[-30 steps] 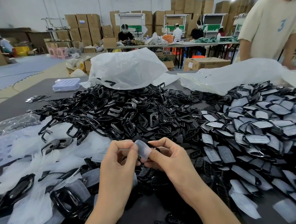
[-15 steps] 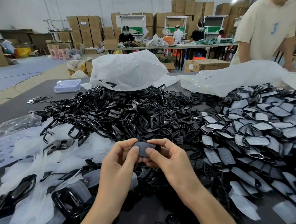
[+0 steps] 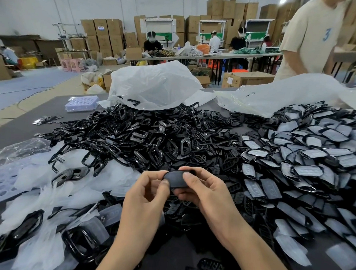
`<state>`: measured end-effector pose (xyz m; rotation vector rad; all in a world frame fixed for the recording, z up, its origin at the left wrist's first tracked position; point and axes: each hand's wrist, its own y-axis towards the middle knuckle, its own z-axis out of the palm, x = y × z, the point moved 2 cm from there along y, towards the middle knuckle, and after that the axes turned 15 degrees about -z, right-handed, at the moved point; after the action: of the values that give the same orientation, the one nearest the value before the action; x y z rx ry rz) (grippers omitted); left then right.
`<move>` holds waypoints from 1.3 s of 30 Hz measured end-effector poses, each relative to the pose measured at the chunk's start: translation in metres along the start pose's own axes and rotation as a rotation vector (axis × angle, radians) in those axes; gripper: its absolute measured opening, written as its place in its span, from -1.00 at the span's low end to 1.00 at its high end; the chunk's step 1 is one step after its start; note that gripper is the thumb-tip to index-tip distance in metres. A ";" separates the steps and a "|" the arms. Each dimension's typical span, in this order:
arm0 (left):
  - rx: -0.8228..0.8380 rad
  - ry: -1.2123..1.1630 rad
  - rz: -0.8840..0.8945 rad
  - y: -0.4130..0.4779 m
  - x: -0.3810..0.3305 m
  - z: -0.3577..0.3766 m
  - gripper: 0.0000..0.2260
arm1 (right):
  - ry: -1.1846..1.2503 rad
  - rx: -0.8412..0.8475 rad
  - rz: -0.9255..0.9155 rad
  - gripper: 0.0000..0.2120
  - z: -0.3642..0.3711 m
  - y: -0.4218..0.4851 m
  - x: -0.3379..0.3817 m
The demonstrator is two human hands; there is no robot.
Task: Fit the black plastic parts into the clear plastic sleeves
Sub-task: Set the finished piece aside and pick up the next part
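Head view: left hand [image 3: 146,195] and right hand [image 3: 208,192] both pinch one black plastic part [image 3: 175,179], matte like the sleeved ones, above the near middle of the dark table [image 3: 10,134]. Loose black parts [image 3: 152,137] heap just beyond. Sleeved parts [image 3: 308,163] crowd the right, and clear sleeves [image 3: 34,180] lie left. Bare tabletop shows along the far left edge and between the forearms.

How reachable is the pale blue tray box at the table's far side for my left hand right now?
Probably not as things stand: the left hand pinches the sleeved part along with the right hand, and the tray box lies far off beyond the heap of black parts.
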<state>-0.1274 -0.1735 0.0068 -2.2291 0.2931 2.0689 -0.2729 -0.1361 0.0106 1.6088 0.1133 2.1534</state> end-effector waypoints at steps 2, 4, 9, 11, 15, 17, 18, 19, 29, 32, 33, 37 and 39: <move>0.009 -0.010 0.000 0.001 0.001 0.000 -0.81 | 0.043 -0.003 0.017 -0.80 0.000 0.001 -0.001; 0.013 -0.012 0.000 0.001 0.000 -0.001 -0.80 | 0.075 -0.009 0.035 -0.79 0.001 0.002 -0.001; 0.035 -0.006 -0.015 0.001 0.002 -0.001 -0.82 | 0.106 -0.005 0.070 -0.79 0.000 0.000 0.000; 0.050 -0.001 -0.024 0.001 0.003 0.001 -0.85 | 0.122 -0.010 0.085 -0.81 0.000 0.000 0.000; 0.071 0.021 -0.015 0.000 0.004 0.001 -0.82 | 0.122 0.011 0.099 -0.82 0.000 0.000 -0.001; 0.103 0.038 0.004 -0.002 0.003 0.002 -0.79 | 0.102 0.040 0.104 -0.89 0.000 0.000 -0.001; 0.120 0.045 0.017 -0.003 0.001 0.003 -0.78 | 0.090 0.053 0.102 -0.92 0.000 0.000 -0.001; 0.129 0.058 0.027 -0.003 0.001 0.004 -0.76 | 0.075 0.062 0.101 -0.93 -0.001 0.000 -0.002; 0.036 0.396 0.304 -0.009 -0.004 0.004 -0.73 | -0.105 0.124 0.047 -0.89 -0.004 -0.002 -0.002; 0.015 0.451 0.368 -0.014 -0.009 0.004 -0.73 | -0.042 0.063 0.041 -0.85 -0.005 0.000 0.001; 0.008 0.495 0.399 -0.015 -0.011 0.003 -0.73 | -0.030 0.034 0.035 -0.83 -0.005 0.001 0.001; 0.049 0.745 0.478 -0.019 -0.012 0.003 -0.68 | -0.026 -0.058 -0.016 -0.66 -0.010 0.003 -0.001; 0.076 0.770 0.491 -0.021 -0.014 0.006 -0.67 | -0.058 -0.084 -0.038 -0.63 -0.011 0.003 -0.001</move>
<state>-0.1300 -0.1508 0.0184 -3.0241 1.0281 1.1755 -0.2839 -0.1370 0.0068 1.6063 0.0346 2.0533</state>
